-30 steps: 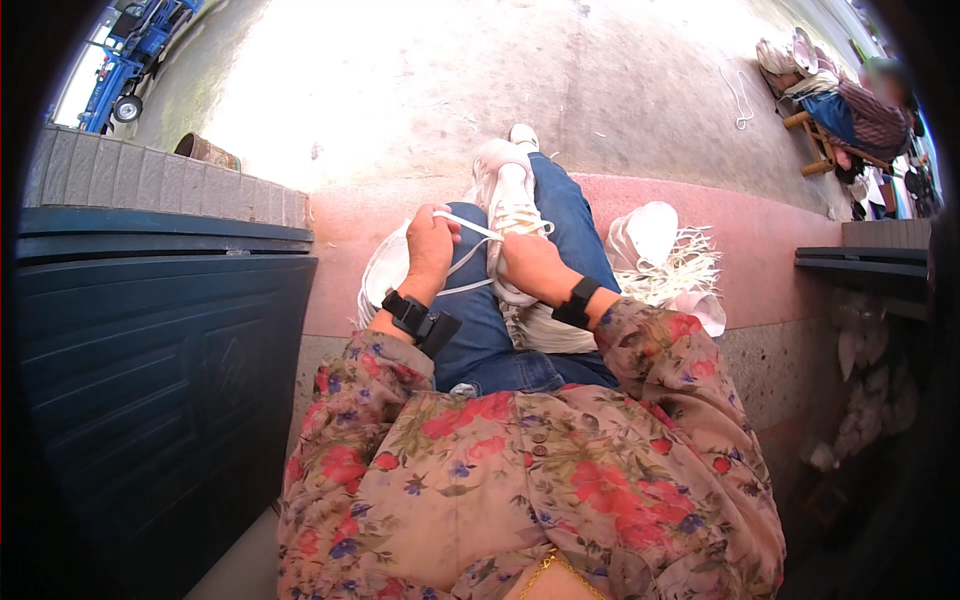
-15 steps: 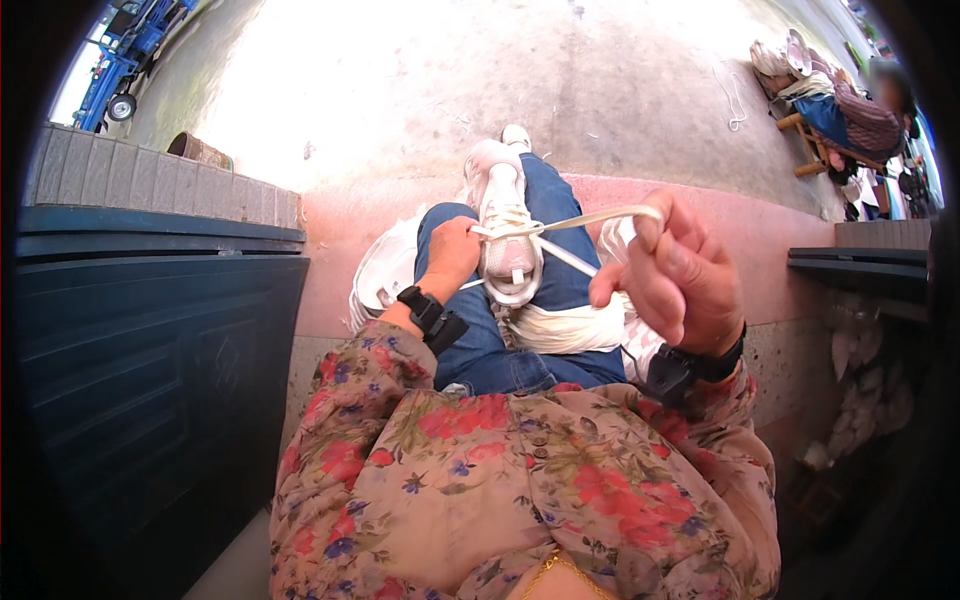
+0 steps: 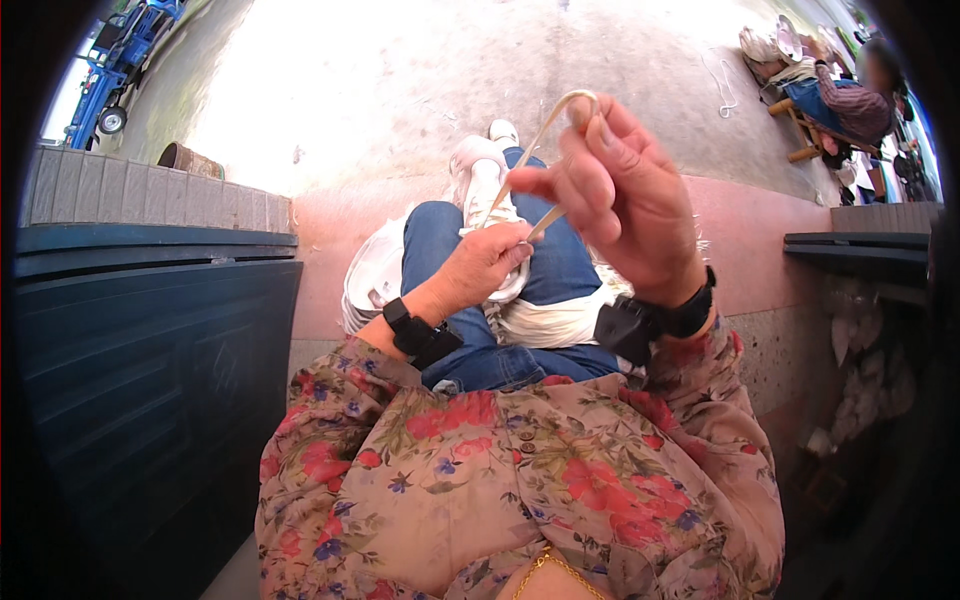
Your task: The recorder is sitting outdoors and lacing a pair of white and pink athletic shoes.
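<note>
A white and pale pink sneaker (image 3: 478, 158) lies between my thighs on my lap, its heel end mostly behind my left hand. My right hand (image 3: 628, 185) is raised above and to the right of it, thumb and fingers pinching a cream shoelace (image 3: 528, 150). The lace runs from those fingertips down to the shoe. Over the shoe's opening, my left hand (image 3: 484, 262) is closed on the lower part of the lace, near where a short length comes out toward the right. A bundle of white laces (image 3: 556, 320) is draped across my right thigh.
More white shoes (image 3: 375, 275) sit left of my legs. A dark blue door panel (image 3: 150, 380) stands at left, with a rusty bucket (image 3: 188, 160) beyond its tiled ledge. Another person (image 3: 850, 105) sits far right with shoes. A loose lace (image 3: 722, 85) lies on the floor.
My right hand has risen up and to the left, drawing the lace upward. My left hand has moved right and nearer, over the shoe's opening, and now covers part of it.
</note>
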The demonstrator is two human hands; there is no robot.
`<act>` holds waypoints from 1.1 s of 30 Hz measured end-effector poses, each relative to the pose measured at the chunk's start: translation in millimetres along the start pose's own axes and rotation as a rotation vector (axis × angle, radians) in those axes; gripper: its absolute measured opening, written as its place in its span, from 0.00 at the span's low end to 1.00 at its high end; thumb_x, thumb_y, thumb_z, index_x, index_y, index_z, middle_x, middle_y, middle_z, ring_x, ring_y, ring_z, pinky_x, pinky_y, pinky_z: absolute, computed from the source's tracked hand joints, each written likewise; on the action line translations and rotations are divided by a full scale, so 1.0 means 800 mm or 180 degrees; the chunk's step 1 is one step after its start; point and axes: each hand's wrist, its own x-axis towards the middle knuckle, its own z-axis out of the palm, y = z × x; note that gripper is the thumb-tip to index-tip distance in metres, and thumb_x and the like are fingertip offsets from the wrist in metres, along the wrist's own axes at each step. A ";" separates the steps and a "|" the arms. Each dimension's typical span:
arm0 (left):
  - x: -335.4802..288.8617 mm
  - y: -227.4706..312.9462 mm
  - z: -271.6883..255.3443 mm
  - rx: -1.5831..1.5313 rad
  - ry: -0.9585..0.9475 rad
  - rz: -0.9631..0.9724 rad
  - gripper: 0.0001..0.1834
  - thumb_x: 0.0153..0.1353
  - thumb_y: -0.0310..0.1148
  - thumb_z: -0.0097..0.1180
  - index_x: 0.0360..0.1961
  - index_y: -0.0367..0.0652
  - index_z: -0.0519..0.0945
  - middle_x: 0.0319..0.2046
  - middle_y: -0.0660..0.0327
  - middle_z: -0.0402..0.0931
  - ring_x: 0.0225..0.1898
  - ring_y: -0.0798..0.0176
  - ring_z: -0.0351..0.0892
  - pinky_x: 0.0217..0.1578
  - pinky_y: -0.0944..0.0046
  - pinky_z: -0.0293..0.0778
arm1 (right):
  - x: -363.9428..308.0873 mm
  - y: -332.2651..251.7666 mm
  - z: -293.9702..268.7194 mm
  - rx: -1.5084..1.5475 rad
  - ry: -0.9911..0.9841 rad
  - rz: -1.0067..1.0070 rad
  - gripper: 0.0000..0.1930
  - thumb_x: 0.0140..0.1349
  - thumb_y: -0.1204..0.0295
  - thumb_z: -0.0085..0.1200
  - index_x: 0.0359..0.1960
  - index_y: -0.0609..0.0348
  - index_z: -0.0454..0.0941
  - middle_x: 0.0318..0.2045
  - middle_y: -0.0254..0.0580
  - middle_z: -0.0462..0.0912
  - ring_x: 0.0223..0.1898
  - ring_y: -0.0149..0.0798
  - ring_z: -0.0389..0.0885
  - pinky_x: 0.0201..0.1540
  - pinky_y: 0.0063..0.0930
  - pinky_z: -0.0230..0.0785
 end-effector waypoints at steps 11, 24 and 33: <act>-0.058 -0.046 -0.203 -0.2919 0.2098 -0.1614 0.11 0.62 0.35 0.44 0.39 0.38 0.69 0.23 0.67 0.66 0.14 0.79 0.59 0.09 0.82 0.51 | -0.073 -0.015 -0.255 -0.1130 0.2261 0.0205 0.08 0.56 0.71 0.45 0.20 0.59 0.69 0.21 0.38 0.75 0.25 0.36 0.73 0.34 0.28 0.68; -0.058 -0.052 -0.030 -0.0569 0.0397 -0.3028 0.13 0.57 0.33 0.47 0.36 0.33 0.76 0.16 0.63 0.72 0.10 0.72 0.69 0.09 0.74 0.62 | -0.094 0.154 -0.204 -0.4867 0.0710 0.0941 0.08 0.53 0.73 0.44 0.26 0.64 0.76 0.25 0.56 0.76 0.32 0.56 0.74 0.35 0.42 0.66; -0.063 -0.054 -0.020 0.0043 0.0461 -0.2802 0.13 0.56 0.33 0.47 0.33 0.33 0.77 0.16 0.60 0.74 0.10 0.70 0.70 0.13 0.70 0.67 | -0.082 0.163 -0.199 -0.5753 0.0778 0.1436 0.08 0.49 0.76 0.42 0.20 0.64 0.74 0.23 0.56 0.75 0.29 0.54 0.75 0.34 0.42 0.67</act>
